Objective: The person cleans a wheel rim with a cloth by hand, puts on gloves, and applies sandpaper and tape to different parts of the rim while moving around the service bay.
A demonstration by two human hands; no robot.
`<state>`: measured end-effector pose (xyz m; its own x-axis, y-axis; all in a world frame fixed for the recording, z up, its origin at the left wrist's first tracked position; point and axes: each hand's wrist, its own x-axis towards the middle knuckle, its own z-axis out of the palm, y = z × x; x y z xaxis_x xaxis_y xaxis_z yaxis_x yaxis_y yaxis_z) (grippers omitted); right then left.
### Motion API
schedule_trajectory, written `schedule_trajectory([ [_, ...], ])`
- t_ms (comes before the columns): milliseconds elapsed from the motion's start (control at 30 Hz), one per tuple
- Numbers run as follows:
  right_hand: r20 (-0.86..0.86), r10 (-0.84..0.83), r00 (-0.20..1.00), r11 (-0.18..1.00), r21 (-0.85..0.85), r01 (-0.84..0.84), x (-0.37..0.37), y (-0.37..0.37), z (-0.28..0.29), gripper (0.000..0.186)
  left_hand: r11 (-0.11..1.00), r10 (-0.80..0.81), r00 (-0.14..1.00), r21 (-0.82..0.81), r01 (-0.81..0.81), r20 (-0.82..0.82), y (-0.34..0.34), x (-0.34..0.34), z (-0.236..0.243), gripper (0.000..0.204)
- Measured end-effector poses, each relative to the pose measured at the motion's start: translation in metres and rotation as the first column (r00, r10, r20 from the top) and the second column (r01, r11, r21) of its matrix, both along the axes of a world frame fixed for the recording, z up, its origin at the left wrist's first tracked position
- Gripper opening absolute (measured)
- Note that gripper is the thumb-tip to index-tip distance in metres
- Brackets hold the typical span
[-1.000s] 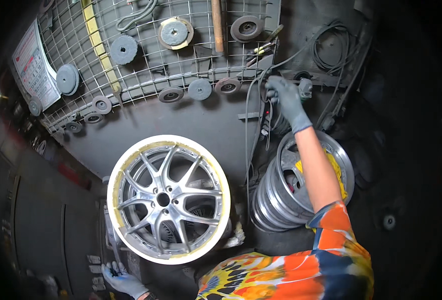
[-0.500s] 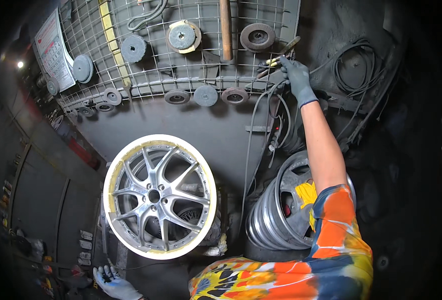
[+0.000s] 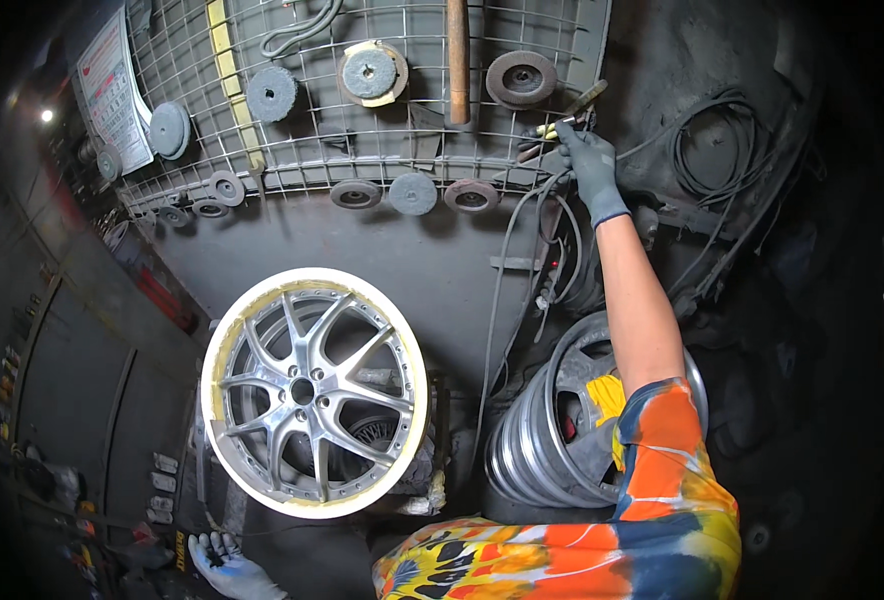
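Note:
My right hand [image 3: 592,170], in a grey glove, reaches up to the right end of the wire rack, its fingers closed on one of several thin yellow-and-black tools [image 3: 552,131]. At the lower left my left hand [image 3: 232,565], in a pale glove with dark smudges, is open with loosely curled fingers, holding nothing. An alloy wheel [image 3: 333,381] with split spokes and taped rim sits on a support in the middle. Right of it, below my right arm, more silver rims [image 3: 527,455] are stacked at a tilt, with a yellow cloth [image 3: 604,395] on top.
The wire rack [image 3: 412,150] carries abrasive discs [image 3: 522,80], a wooden-handled tool [image 3: 458,60], a yellow bar and a paper sheet. Cables [image 3: 702,145] hang coiled at the right and drop between the wheels. Dark panels [image 3: 72,400] and small items line the left side.
My right hand has moved up from beside the hanging cables to the tools on the rack and closed on one. The view has shifted; my left hand sits slightly lower in it.

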<state>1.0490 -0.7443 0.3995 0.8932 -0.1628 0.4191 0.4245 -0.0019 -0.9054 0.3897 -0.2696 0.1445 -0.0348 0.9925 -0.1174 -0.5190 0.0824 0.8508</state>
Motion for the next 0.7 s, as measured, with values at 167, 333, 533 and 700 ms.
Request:
schedule_trajectory([
  [167,0.037,-0.065,0.997,0.998,-0.011,0.065,0.005,0.003,-0.002,0.030,0.999,-0.003,1.000,-0.033,0.003,0.020,-0.009,-0.001,0.000,0.044],
  [333,0.057,-0.064,0.996,0.997,-0.045,0.066,0.006,0.002,0.001,0.027,0.999,0.027,1.000,-0.021,-0.027,-0.007,-0.011,-0.010,-0.009,0.044],
  [533,0.066,-0.078,0.995,0.993,-0.086,0.084,0.003,0.002,0.004,0.026,0.998,0.057,0.997,-0.034,-0.059,-0.049,-0.014,-0.011,-0.007,0.044],
  [700,0.075,-0.059,0.995,0.996,-0.058,0.064,-0.003,0.004,0.006,0.027,0.998,0.036,0.999,-0.047,-0.038,-0.037,-0.015,-0.019,-0.010,0.043],
])
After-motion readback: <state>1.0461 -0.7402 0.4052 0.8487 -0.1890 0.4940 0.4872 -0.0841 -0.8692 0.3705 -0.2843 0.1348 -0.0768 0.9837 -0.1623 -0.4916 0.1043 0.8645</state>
